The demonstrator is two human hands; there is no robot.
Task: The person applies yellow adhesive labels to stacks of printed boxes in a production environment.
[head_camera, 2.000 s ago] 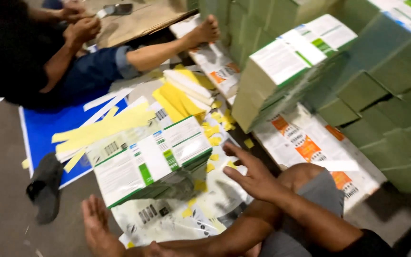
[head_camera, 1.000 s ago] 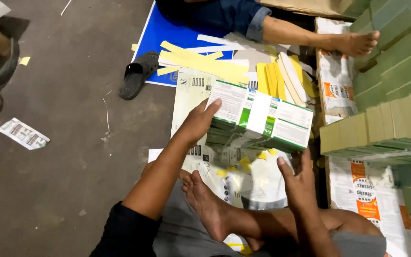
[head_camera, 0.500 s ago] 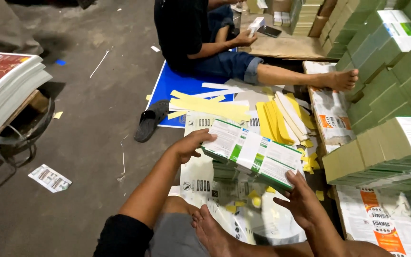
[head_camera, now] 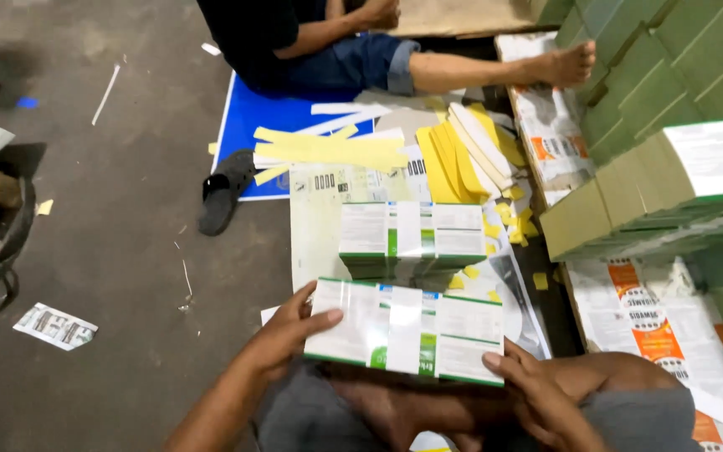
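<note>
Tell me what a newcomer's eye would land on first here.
First, the banded bundle of white-and-green flat cartons held low in the middle between the left hand and right hand. Just beyond it on the floor sits a matching stack, with bright yellow paper strips behind and tall green carton piles at right.

arms: bare, no sleeves in view | left hand (head_camera: 282, 339), right hand (head_camera: 537, 398): ungloved | shorts: grey
</note>
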